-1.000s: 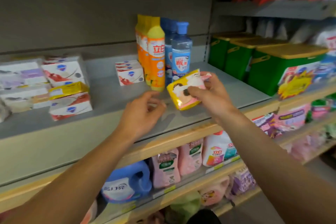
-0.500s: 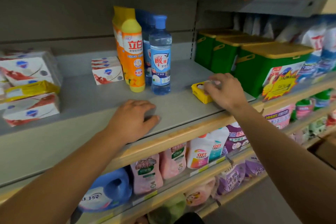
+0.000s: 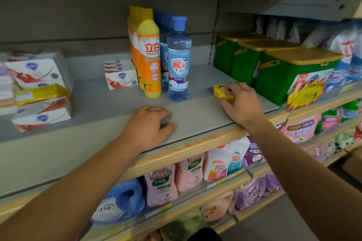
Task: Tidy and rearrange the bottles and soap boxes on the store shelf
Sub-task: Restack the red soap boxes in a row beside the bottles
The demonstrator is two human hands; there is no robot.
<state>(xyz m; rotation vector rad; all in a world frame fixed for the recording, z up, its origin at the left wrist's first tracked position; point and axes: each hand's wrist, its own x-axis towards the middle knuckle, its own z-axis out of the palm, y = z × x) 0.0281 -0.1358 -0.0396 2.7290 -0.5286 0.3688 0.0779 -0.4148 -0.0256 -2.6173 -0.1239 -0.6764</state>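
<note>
On the grey shelf [image 3: 101, 107], my right hand [image 3: 242, 103] holds a small yellow soap box [image 3: 219, 90] lying flat near the shelf's right end, fingers curled over it. My left hand [image 3: 149, 125] rests palm-down on the shelf near its front edge, holding nothing. Behind stand a yellow-orange bottle [image 3: 149, 58] and a clear blue-capped bottle [image 3: 178, 58], with more of each behind them. A short stack of white soap boxes [image 3: 120, 74] sits left of the bottles. More white and yellow soap packs [image 3: 39, 88] are piled at the far left.
Green tubs with yellow lids [image 3: 290, 72] stand right of the yellow box, past the shelf divider. Lower shelves hold pink and purple refill pouches [image 3: 188, 178] and a blue jug [image 3: 121, 199]. Red bags sit on the shelf above at right.
My right hand carried the yellow soap box from mid-air down and right onto the shelf, and still holds it there. My left hand lowered and settled flat on the shelf.
</note>
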